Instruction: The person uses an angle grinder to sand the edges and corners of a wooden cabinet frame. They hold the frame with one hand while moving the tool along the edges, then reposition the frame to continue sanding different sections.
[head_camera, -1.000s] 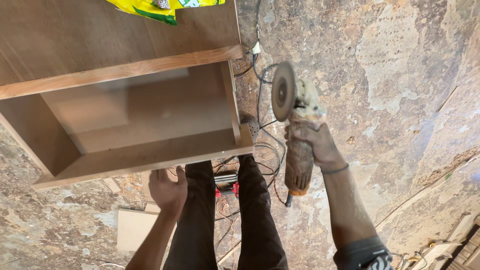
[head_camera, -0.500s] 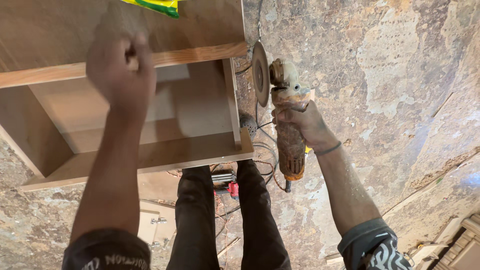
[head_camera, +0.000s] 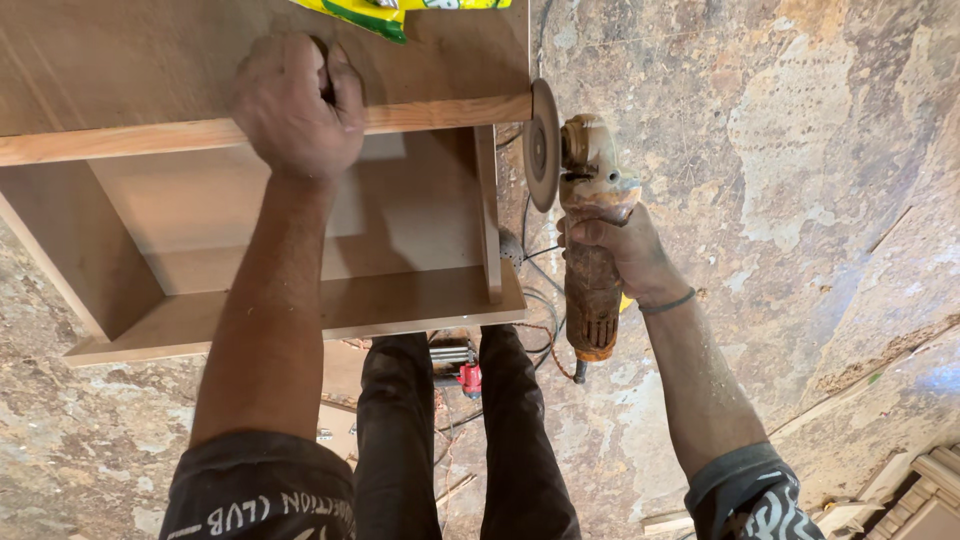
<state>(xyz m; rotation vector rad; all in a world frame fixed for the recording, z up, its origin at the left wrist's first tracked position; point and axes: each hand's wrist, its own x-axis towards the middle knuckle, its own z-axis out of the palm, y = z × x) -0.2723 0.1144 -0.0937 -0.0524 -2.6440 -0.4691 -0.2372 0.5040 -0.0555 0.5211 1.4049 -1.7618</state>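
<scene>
Your left hand (head_camera: 295, 105) is curled into a fist and rests on the top board of the open brown wooden cabinet box (head_camera: 300, 250), close to the light front edge of that board. The fingers are closed tight, but you cannot tell if they hold anything small inside. Your right hand (head_camera: 620, 245) is wrapped tight around the dusty orange and tan angle grinder (head_camera: 590, 240), gripping its body in the middle. The grinder points away from you, and its round flat grey disc (head_camera: 541, 145) stands on edge just beside the right top corner of the cabinet box. It is so close that you cannot tell if the disc touches the wood or not. The cabinet box is open toward you, with a back panel, two side walls and a bottom board that sticks out a little. A crinkly yellow and green plastic bag (head_camera: 400, 12) lies on the top board, right at the far edge of the view. Your legs in dark trousers (head_camera: 450, 440) stand below the box on the rough, patchy concrete floor (head_camera: 800, 200). Thin dark cables (head_camera: 535, 270) run over the floor just beside the box, and a small red tool (head_camera: 468, 378) lies between your legs.
</scene>
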